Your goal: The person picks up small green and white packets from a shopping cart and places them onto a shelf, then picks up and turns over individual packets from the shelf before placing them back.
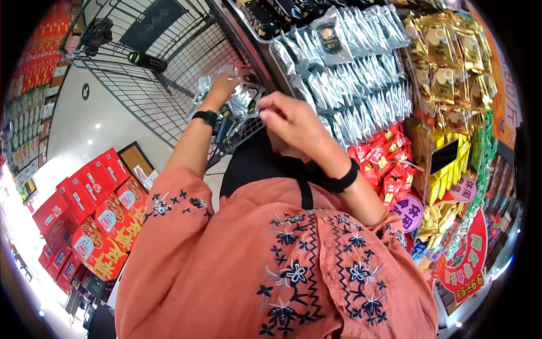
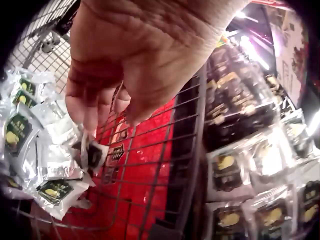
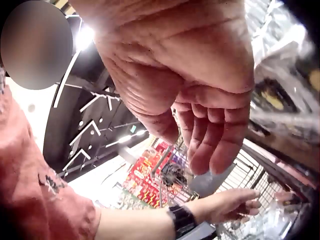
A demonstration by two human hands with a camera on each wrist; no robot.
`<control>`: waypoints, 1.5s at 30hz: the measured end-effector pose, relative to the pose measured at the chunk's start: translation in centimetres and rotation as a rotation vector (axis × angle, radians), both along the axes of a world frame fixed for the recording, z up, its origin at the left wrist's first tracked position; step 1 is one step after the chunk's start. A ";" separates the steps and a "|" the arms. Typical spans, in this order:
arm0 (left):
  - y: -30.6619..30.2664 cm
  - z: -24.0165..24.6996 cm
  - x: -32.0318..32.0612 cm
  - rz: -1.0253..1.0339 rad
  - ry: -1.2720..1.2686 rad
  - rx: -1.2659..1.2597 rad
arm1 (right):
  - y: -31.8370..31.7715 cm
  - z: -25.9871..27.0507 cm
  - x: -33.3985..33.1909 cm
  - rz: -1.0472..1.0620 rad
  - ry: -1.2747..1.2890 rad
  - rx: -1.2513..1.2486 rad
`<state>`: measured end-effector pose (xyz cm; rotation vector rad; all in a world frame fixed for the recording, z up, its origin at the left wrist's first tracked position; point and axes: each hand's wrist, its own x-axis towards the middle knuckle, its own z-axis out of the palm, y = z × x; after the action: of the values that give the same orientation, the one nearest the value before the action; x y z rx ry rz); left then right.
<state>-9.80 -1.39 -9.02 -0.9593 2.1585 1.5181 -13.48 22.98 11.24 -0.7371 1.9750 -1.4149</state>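
Inside the cart, silver packets (image 2: 60, 135) with dark labels lie heaped. Over this heap is my left hand (image 1: 223, 89), fingers pointing down and loosely bent. In the left wrist view the fingertips of the left hand (image 2: 135, 60) are right above a small packet (image 2: 95, 154); contact there is hard to make out. My right hand (image 1: 296, 121) hovers between the cart and the shelf, its fingers loosely curled with nothing visible in them. The right wrist view also shows the right hand (image 3: 200, 75) empty, with the left hand (image 3: 227, 205) beyond it.
Rows of silver packets (image 1: 367, 73) fill the shelf on the right, beside gold packets (image 1: 446, 73) and red ones (image 1: 384, 161). The wire cart (image 1: 121, 70) holds a dark cylinder (image 1: 148, 61). Red boxes (image 1: 90, 186) are stacked at the lower left.
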 end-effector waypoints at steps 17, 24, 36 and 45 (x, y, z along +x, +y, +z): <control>1.8 -18.7 -6.5 -0.205 -0.268 0.088 | -0.1 -7.0 3.9 -0.015 -0.247 0.168; 1.1 -26.1 -4.7 -0.269 0.024 -0.075 | 0.4 -7.1 4.2 -0.017 -0.248 0.213; 0.8 10.0 5.1 0.111 0.121 0.453 | -0.5 -1.7 2.9 -0.149 0.102 0.086; 7.1 21.4 6.3 -0.093 0.664 0.080 | -0.6 1.1 3.5 -0.178 -0.046 -0.189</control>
<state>-3.52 5.68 12.33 -0.3361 2.4837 2.0641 -9.96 22.39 12.29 -0.6158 1.9293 -1.7268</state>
